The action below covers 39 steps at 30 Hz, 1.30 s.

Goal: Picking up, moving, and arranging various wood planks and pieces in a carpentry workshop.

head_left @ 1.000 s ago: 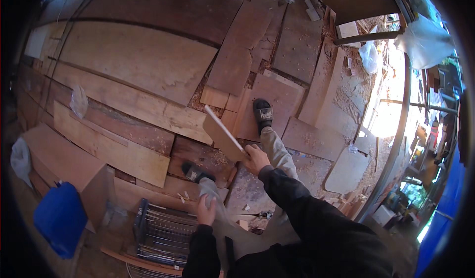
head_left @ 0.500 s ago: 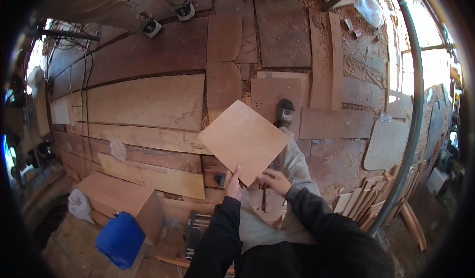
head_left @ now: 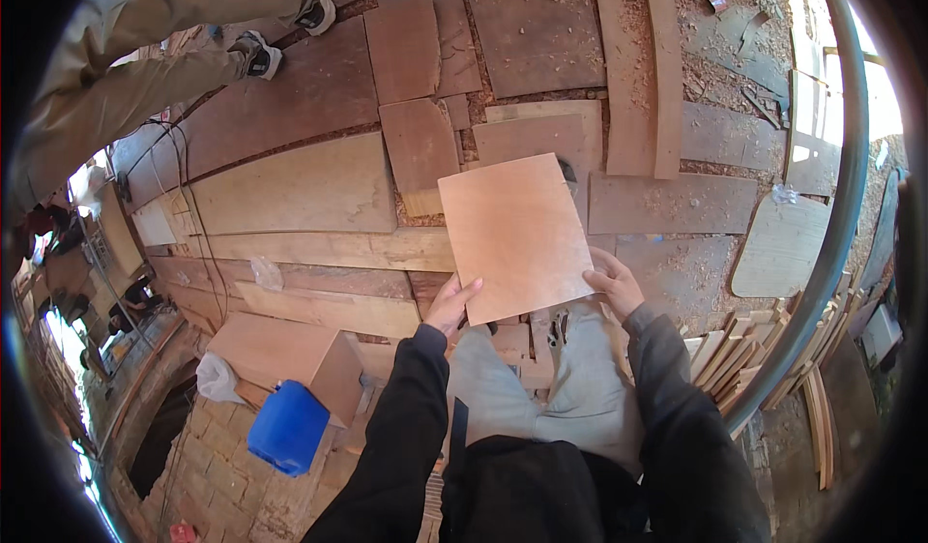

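A flat, nearly square plywood panel (head_left: 515,238) is held up in front of my legs, over the board-covered floor. My left hand (head_left: 450,305) grips its lower left edge, thumb on the top face and the other fingers underneath. On the opposite side, my right hand (head_left: 613,281) pinches the lower right edge, its thumb also on top. The panel's face is light brown and bare. It hides most of my shoe and part of the floor boards beyond it.
A blue plastic jerrycan (head_left: 289,428) stands by a brown box (head_left: 280,359) at lower left. Thin wood strips (head_left: 749,354) are stacked on the right beside a curved metal pipe (head_left: 851,171). Another person's legs (head_left: 193,11) show at upper left. A cable (head_left: 188,190) runs across the boards.
The panel has turned from a diamond angle to nearly square-on. My right hand has moved from near its lower corner to grip its right edge. The other person's legs now show more fully.
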Tool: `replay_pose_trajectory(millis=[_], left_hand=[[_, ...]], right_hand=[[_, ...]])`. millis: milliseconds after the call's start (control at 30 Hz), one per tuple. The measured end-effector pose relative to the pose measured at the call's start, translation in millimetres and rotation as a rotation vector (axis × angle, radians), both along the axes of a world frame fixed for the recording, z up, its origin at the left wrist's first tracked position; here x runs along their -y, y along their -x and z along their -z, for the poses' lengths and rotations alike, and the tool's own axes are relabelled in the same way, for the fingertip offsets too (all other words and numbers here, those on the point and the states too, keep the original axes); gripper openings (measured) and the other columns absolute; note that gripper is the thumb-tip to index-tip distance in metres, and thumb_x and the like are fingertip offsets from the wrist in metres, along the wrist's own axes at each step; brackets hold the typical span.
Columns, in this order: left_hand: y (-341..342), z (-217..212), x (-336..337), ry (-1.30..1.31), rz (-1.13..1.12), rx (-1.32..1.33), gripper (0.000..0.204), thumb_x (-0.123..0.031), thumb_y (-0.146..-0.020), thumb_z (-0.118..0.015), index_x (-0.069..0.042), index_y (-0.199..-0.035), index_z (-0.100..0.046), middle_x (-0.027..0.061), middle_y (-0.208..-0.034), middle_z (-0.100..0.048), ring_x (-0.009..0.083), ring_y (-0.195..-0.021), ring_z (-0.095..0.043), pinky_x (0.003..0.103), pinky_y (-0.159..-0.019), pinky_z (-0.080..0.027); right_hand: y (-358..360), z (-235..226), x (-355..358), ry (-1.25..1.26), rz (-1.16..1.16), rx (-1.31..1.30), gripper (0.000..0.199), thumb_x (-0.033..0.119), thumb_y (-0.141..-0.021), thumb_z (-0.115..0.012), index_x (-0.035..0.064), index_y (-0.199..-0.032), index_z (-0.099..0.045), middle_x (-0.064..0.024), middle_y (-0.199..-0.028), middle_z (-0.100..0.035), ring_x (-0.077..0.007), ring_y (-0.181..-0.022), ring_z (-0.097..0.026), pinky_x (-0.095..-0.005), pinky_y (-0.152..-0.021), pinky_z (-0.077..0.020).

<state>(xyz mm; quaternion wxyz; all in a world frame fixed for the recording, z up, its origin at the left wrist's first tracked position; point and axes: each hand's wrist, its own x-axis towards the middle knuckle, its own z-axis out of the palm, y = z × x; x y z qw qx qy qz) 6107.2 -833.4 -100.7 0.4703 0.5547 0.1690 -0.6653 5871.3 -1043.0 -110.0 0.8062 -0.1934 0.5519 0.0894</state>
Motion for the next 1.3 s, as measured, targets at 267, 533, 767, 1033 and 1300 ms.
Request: replay_pose_trajectory(millis=[267, 533, 767, 1033, 1300], left_hand=[[-6, 13, 42, -0.107, 0.107, 0.079, 0.052, -0.020, -0.090, -0.060, 0.000, -0.132, -0.038, 0.0085, -0.125, -0.053, 0.0158, -0.113, -0.051, 0.029, -0.093, -0.041], [-22, 46, 43, -0.246, 0.393, 0.141, 0.051, -0.022, -0.088, -0.061, -0.010, -0.133, -0.039, 0.0059, -0.112, -0.059, 0.0117, -0.092, -0.059, 0.025, -0.058, -0.048], [-8, 78, 3, -0.111, 0.873, 0.682, 0.070, -0.032, -0.081, -0.067, -0.001, -0.134, -0.035, 0.0188, -0.122, -0.052, 0.0312, -0.110, -0.051, 0.036, -0.098, -0.038], [26, 21, 52, -0.198, -0.418, -0.191, 0.063, -0.033, -0.085, -0.065, -0.009, -0.134, -0.032, 0.0091, -0.117, -0.050, 0.0227, -0.099, -0.055, 0.036, -0.075, -0.050], [33, 86, 84, -0.307, -0.269, 0.161, 0.030, -0.023, -0.090, -0.058, -0.006, -0.114, -0.051, 0.0090, -0.100, -0.062, 0.0205, -0.080, -0.064, 0.033, -0.067, -0.054]], right_hand=[[0, -16, 16, 0.036, 0.030, -0.018, 0.056, 0.012, -0.087, -0.061, 0.0103, -0.138, -0.039, 0.0033, -0.096, -0.062, -0.0031, -0.077, -0.057, -0.0187, -0.061, -0.0486], [-35, -24, 4, 0.234, 0.188, -0.083, 0.057, 0.013, -0.087, -0.060, 0.0089, -0.139, -0.037, 0.0009, -0.097, -0.061, -0.0046, -0.081, -0.056, -0.0192, -0.062, -0.0474], [-56, -42, -19, 0.316, 0.158, -0.170, 0.056, 0.015, -0.087, -0.061, 0.0096, -0.139, -0.039, 0.0010, -0.090, -0.054, -0.0065, -0.081, -0.054, -0.0215, -0.063, -0.0486], [-34, -17, -40, 0.152, 0.438, -0.157, 0.054, 0.010, -0.089, -0.057, 0.0071, -0.139, -0.036, -0.0030, -0.098, -0.057, -0.0094, -0.084, -0.056, -0.0240, -0.065, -0.0493], [52, 202, 22, 0.463, -0.201, -0.370, 0.043, 0.028, -0.082, -0.066, 0.0037, -0.117, -0.058, -0.0116, -0.103, -0.063, -0.0270, -0.089, -0.060, -0.0416, -0.077, -0.0495]])
